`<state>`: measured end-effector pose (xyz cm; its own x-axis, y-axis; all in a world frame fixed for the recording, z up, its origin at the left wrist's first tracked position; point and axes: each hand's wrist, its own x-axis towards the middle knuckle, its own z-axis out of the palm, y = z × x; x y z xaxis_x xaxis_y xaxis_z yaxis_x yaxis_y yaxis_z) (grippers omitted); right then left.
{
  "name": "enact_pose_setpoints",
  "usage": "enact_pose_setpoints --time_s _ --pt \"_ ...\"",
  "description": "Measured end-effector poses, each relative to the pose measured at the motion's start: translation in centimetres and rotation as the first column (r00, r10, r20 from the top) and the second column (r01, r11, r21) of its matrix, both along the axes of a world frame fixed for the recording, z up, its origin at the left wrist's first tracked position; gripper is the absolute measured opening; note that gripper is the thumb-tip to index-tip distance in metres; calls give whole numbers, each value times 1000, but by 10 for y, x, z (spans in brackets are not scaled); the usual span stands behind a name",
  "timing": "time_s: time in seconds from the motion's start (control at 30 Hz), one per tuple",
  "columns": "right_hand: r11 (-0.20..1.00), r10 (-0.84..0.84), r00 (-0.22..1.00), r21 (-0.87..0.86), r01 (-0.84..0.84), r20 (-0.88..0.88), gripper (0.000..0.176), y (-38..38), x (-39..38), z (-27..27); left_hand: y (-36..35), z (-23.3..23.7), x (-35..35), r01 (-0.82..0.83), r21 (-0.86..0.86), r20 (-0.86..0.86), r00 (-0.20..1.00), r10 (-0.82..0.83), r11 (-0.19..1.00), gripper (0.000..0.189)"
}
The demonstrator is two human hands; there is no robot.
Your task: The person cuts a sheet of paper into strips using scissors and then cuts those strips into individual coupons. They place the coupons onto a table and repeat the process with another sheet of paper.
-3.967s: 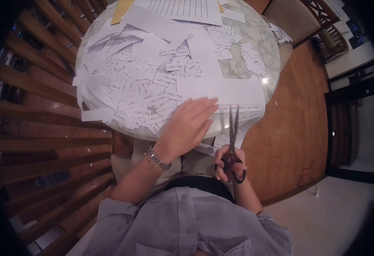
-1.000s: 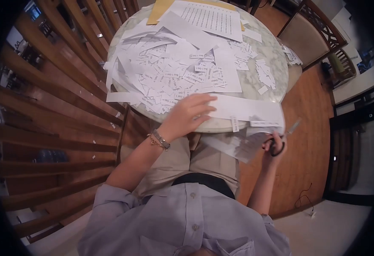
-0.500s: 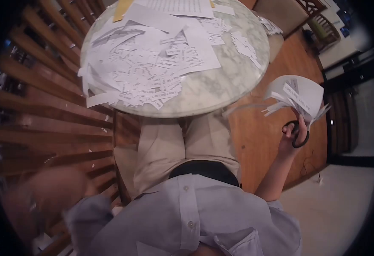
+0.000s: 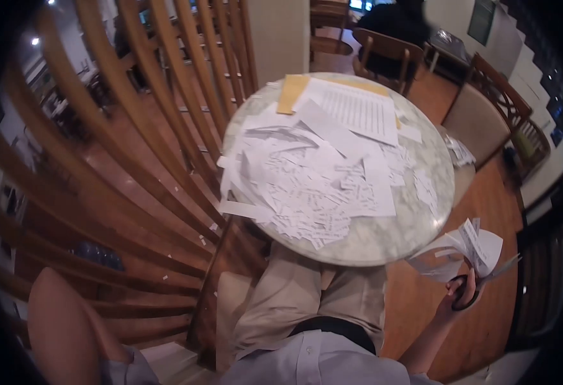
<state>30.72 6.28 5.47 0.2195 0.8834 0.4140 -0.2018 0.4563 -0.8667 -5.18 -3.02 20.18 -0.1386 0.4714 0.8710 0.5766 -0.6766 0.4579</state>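
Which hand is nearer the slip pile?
Right. The right hand, gripping scissors and a cut sheet, hangs off the table's edge, lower right of the pile. The left arm is far lower left; its hand is out of frame.

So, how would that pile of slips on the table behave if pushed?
The slips look light and loose, so they'd probably scatter rather than slide together. Some overhang the table edge and would likely flutter off.

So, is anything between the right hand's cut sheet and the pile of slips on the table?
Nothing visible. The right hand holds the scissors and cut sheet just off the table, to its right; only bare marble and a few loose slips lie between it and the pile of slips.
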Motion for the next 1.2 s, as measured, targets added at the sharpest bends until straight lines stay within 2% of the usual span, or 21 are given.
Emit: enact_pose_setpoints --time_s 0.13,0.23,0.37,0.77,0.83,0.93,1.1,1.17,1.2 --pt "998 -34 999 58 35 -11 30 -5 -15 6 -2 -4 -6 -8 -58 45 999 10 998 27" --pt "999 -5 1000 45 4 16 32 -9 -11 4 -3 -7 -7 -9 -80 64 998 14 997 27" --pt "999 -45 999 27 45 -26 33 -13 -8 0 -3 -10 -8 -3 -103 80 997 11 995 27" --pt "998 -55 998 -26 56 28 30 -13 -19 3 -2 -14 -11 -4 -145 105 994 20 989 28" --pt "998 -60 997 12 61 -55 36 -13 -23 4 0 -15 -11 -2 -150 113 993 19 989 28" --pt "999 -39 999 -26 39 -16 39 -9 -17 -1 2 -16 -12 -3 -149 115 993 20 989 28" --pt "999 -41 997 -30 39 -60 39 -7 -20 1 1 -15 -12 -11 -156 115 993 29 988 29" --pt "1000 -17 999 -15 18 47 31 -6 -19 -2 0 -16 -12 -12 -160 116 993 31 987 29" --pt "1000 -13 999 -18 14 47 31 -7 -20 -3 0 -16 -12 -11 -165 115 993 30 986 29"
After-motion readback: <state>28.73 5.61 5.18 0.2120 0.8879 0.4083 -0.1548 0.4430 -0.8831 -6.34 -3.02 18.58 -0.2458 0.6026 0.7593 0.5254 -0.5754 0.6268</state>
